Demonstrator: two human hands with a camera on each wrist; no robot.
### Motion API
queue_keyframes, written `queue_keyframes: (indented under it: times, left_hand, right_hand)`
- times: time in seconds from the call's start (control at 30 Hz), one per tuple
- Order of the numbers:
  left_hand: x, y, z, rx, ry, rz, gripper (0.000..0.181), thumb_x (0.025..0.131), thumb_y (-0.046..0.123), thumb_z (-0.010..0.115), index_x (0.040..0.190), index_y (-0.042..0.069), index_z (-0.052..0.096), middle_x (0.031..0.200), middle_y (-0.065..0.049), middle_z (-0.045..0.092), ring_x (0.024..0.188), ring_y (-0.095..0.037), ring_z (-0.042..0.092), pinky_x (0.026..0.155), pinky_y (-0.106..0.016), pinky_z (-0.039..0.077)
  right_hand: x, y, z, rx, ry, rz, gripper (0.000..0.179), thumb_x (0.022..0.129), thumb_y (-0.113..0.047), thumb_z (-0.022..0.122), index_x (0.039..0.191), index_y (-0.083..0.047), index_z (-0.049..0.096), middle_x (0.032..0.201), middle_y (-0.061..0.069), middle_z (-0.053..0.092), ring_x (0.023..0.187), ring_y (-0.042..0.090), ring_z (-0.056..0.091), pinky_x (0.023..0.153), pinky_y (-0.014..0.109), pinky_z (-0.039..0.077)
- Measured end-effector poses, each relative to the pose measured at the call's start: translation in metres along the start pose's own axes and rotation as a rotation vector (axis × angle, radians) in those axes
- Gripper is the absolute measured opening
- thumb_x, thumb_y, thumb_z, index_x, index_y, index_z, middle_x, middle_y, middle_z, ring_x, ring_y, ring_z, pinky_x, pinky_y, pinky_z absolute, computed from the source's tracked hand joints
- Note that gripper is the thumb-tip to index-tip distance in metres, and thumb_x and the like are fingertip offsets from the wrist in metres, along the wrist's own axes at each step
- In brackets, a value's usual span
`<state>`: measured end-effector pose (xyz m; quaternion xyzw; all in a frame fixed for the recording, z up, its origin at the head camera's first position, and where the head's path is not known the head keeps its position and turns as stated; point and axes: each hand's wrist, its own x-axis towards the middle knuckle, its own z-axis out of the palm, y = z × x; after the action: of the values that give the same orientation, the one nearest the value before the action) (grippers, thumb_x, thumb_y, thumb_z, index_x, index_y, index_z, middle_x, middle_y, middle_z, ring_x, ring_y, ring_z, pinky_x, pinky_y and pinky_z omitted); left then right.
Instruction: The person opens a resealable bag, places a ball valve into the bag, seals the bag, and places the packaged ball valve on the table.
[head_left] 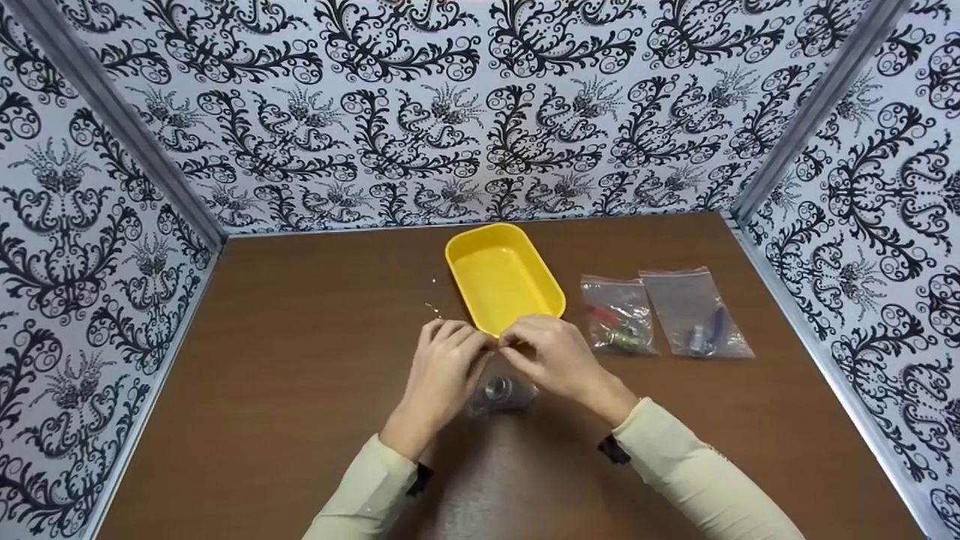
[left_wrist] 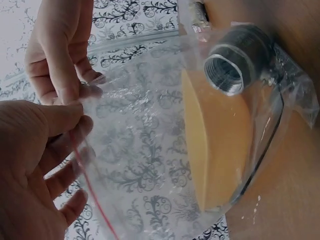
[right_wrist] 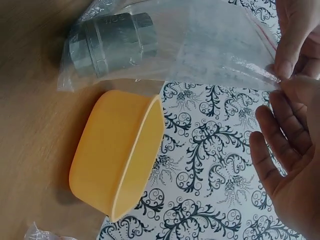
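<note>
A clear zip bag [left_wrist: 145, 115] with a red line along its mouth hangs between the two hands. Inside its lower end lies a grey metal pipe fitting [right_wrist: 117, 42] with hexagonal ends; a threaded opening shows in the left wrist view. The left hand [head_left: 448, 367] pinches the bag's top edge between thumb and fingers. Close beside it, the right hand [head_left: 555, 356] pinches the same edge with thumb and index finger, the other fingers loosely bent in the right wrist view. Whether the zip is open or closed I cannot tell.
A yellow tray [head_left: 556, 298] stands just beyond the hands. To its right lie a zip bag with a red piece and a brass-coloured fitting [head_left: 621, 339], and another zip bag [head_left: 679, 300] with a blue piece and a metal part. Patterned walls [head_left: 450, 112] enclose the brown table [head_left: 300, 375].
</note>
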<state>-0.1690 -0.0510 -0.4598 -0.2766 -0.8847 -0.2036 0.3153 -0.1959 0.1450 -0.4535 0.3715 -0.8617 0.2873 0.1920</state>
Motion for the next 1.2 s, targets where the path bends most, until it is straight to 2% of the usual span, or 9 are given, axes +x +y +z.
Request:
queue_keyframes:
  times: [0.23, 0.37, 0.5, 0.8, 1.03, 1.2]
  left_hand:
    - [-0.002, -0.002, 0.008, -0.033, 0.075, -0.028, 0.006, 0.086, 0.023, 0.073, 0.085, 0.018, 0.069, 0.082, 0.006, 0.071, 0.085, -0.016, 0.064, 0.09, -0.038, 0.045]
    - [-0.003, -0.003, 0.008, -0.065, 0.1, -0.054, 0.005, 0.086, 0.021, 0.073, 0.086, 0.017, 0.071, 0.082, 0.005, 0.072, 0.082, -0.016, 0.064, 0.09, -0.037, 0.045]
    - [-0.004, -0.002, 0.007, -0.083, 0.088, -0.1, 0.005, 0.086, 0.022, 0.072, 0.087, 0.017, 0.073, 0.084, 0.006, 0.073, 0.083, -0.015, 0.063, 0.091, -0.037, 0.044]
    - [0.0, 0.0, 0.01, -0.004, 0.044, -0.168, 0.006, 0.084, 0.023, 0.075, 0.087, 0.02, 0.071, 0.086, 0.008, 0.072, 0.089, -0.015, 0.062, 0.091, -0.039, 0.042]
    - [-0.001, -0.004, 0.016, -0.135, -0.014, -0.249, 0.006, 0.086, 0.023, 0.073, 0.088, 0.019, 0.07, 0.086, 0.006, 0.07, 0.094, -0.015, 0.061, 0.091, -0.041, 0.041]
    - [-0.002, -0.006, 0.015, -0.142, -0.013, -0.278, 0.008, 0.086, 0.026, 0.073, 0.088, 0.02, 0.07, 0.086, 0.007, 0.07, 0.096, -0.015, 0.06, 0.091, -0.042, 0.04]
  right_hand:
    - [0.006, -0.004, -0.002, -0.046, -0.022, 0.042, 0.022, 0.083, -0.031, 0.076, 0.099, -0.016, 0.074, 0.093, -0.003, 0.073, 0.086, 0.012, 0.067, 0.078, 0.031, 0.056]
    - [0.009, -0.004, -0.001, -0.063, -0.011, 0.047, 0.019, 0.079, -0.031, 0.078, 0.094, -0.018, 0.078, 0.088, -0.004, 0.076, 0.082, 0.012, 0.07, 0.075, 0.032, 0.056]
    - [0.009, -0.004, 0.001, -0.069, -0.006, 0.046, 0.014, 0.079, -0.025, 0.079, 0.09, -0.017, 0.077, 0.085, -0.004, 0.076, 0.079, 0.012, 0.071, 0.072, 0.031, 0.057]
    - [0.008, -0.006, 0.001, -0.091, 0.02, 0.065, 0.014, 0.08, -0.025, 0.079, 0.091, -0.017, 0.075, 0.087, -0.003, 0.075, 0.077, 0.011, 0.07, 0.068, 0.03, 0.056]
    - [0.008, -0.004, 0.001, -0.09, 0.014, 0.085, 0.013, 0.081, -0.023, 0.079, 0.091, -0.016, 0.074, 0.087, -0.002, 0.075, 0.076, 0.013, 0.07, 0.068, 0.03, 0.057]
    - [0.008, -0.004, 0.004, -0.08, 0.041, 0.069, 0.011, 0.082, -0.022, 0.078, 0.089, -0.015, 0.074, 0.084, -0.002, 0.075, 0.074, 0.013, 0.07, 0.067, 0.029, 0.057]
